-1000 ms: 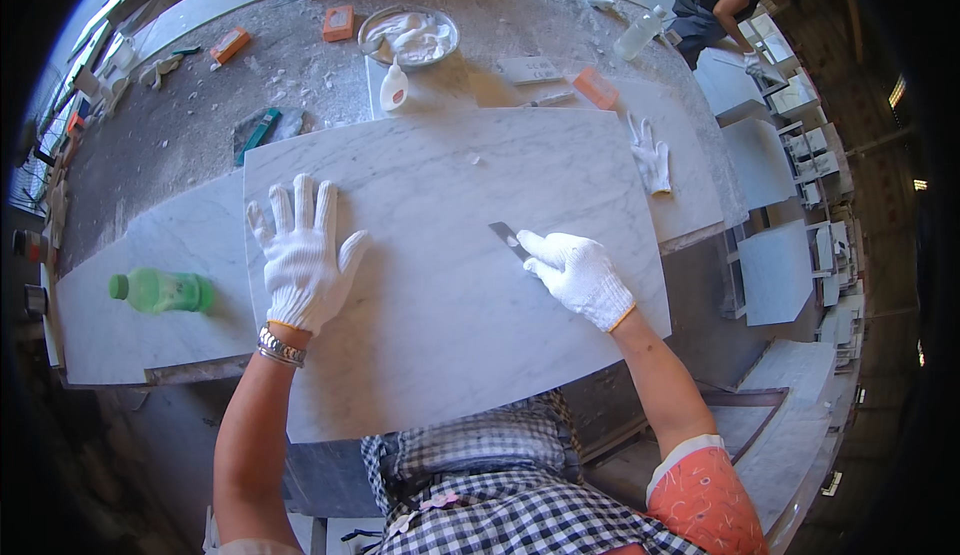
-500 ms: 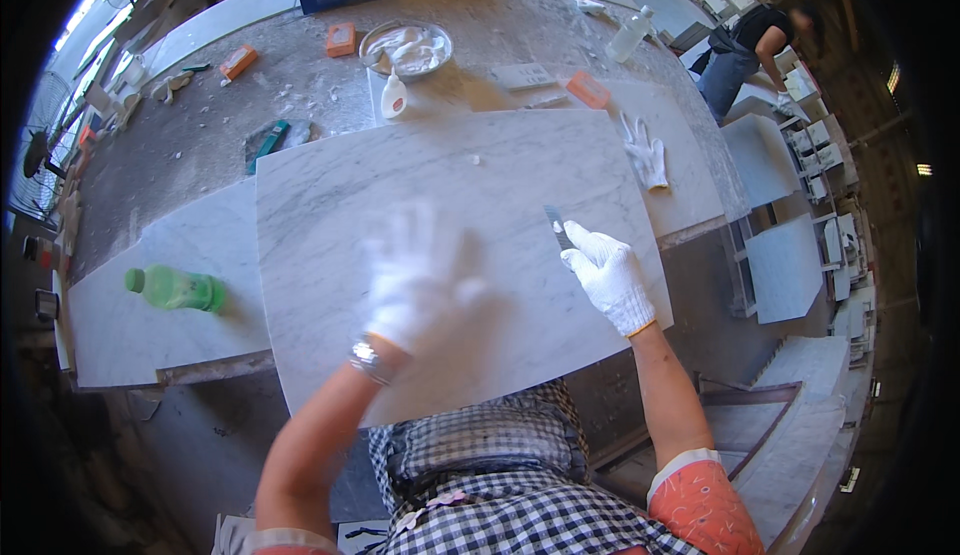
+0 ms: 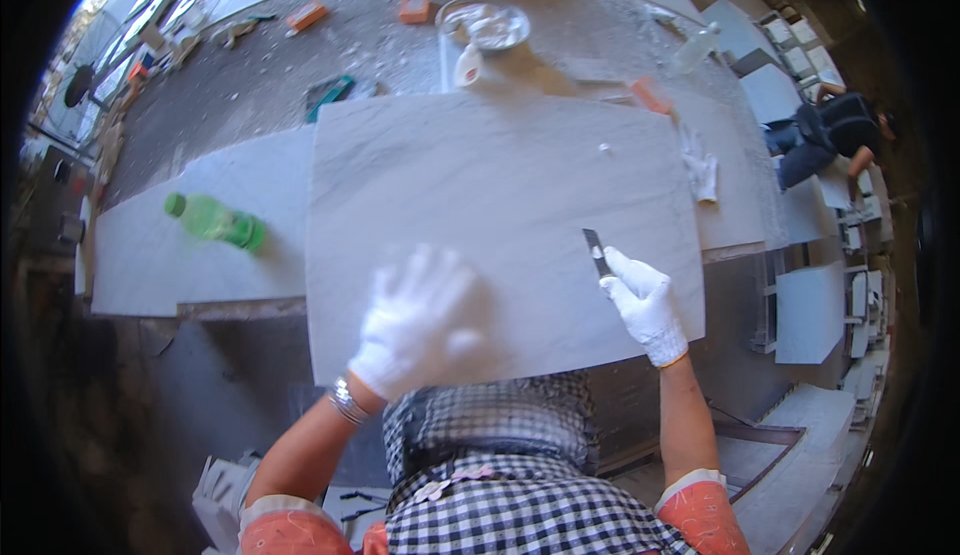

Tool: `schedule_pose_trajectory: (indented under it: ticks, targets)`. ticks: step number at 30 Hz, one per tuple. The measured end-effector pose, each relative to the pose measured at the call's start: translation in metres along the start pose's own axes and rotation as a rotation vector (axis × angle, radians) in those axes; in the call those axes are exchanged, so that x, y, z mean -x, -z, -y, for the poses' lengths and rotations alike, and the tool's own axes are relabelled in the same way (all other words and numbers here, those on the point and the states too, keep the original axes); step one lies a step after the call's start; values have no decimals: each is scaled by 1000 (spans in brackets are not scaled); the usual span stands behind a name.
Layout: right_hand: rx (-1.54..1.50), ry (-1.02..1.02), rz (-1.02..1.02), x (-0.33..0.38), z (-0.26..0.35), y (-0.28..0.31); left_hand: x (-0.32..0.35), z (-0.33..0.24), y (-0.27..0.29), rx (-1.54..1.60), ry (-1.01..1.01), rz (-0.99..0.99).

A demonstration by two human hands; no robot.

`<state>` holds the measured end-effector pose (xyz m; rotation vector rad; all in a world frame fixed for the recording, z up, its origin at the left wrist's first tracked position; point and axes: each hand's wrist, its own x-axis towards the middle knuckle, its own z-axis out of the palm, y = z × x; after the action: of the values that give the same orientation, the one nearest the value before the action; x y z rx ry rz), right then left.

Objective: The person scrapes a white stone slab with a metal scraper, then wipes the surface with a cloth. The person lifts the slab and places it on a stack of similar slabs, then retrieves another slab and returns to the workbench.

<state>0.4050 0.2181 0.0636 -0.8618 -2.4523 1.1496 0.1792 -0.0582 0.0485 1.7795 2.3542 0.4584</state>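
Observation:
A white marble slab (image 3: 480, 185) with faint grey veins lies in front of me. My left hand (image 3: 420, 320), in a white knit glove, is over its near left part with fingers spread, blurred by motion; nothing shows in it. Near the slab's right edge my gloved right hand (image 3: 645, 305) pinches a thin dark blade (image 3: 596, 252), a scraper by its look. The blade points up and away, with a dab of white on it. A small white lump (image 3: 605, 149) sits on the slab's far right part.
Left of the slab lies a green bottle (image 3: 215, 221) on another stone piece. Beyond stand a white squeeze bottle (image 3: 468, 65) and a bowl of white paste (image 3: 487, 27). An empty-looking glove (image 3: 700, 167) lies at the right. A co-worker (image 3: 830, 135) bends over stone pieces at far right.
My left hand has swept nearer to me across the slab, fingers still spread. My right hand keeps its hold on the blade. The whole view has shifted, and the co-worker bends lower.

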Motion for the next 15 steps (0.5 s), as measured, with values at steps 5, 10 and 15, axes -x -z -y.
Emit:
schedule_pose_trajectory:
  ticks: [5,10,15]
  targets:
    - [-61,-7,80,11,14,-18,78,83,23,-285,779,-208]
    - [-7,114,169,15,40,-42,111,17,17,-202,442,-175]
    - [1,147,285,27,65,-62,107,-53,5,187,253,165]
